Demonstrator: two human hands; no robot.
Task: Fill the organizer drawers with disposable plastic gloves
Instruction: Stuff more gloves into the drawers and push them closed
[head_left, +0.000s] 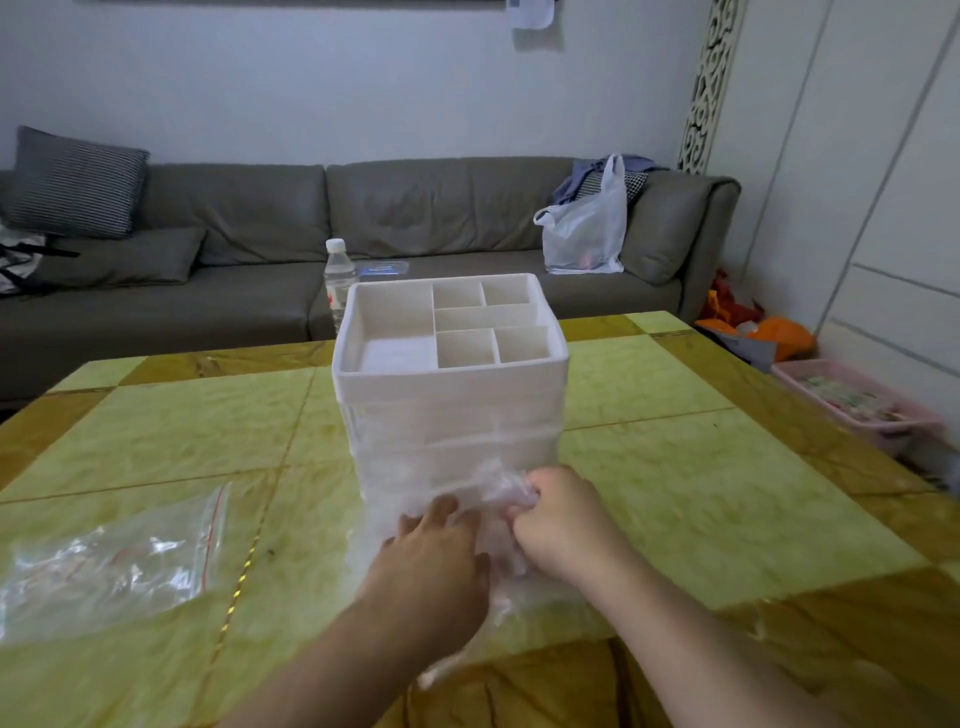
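The left hand (434, 540) lies flat on the gloves (498, 525); the right hand (558, 512) pinches them, just before the organizer (452, 395), whose bottom drawer lies straight ahead.

Worktop (675, 467): green-yellow marble-look tiles w/ brown border. Zip bag (111, 566), clear w/ red seal strip, lies flat on its near-left part. Behind the worktop, grey sofa (415, 208) along the wall. On sofa: striped cushion (72, 182) at far left, plain grey cushion (124, 257) below it, white carrier bag (589, 228) upright at right end w/ clothes (582, 179) bunched behind it, small blue-ish packet (384, 268) on seat mid. Water bottle (340, 275), white cap, stands at the worktop's far edge. Floor at right: pink basket (862, 405), orange bags (769, 332) near the sofa end.
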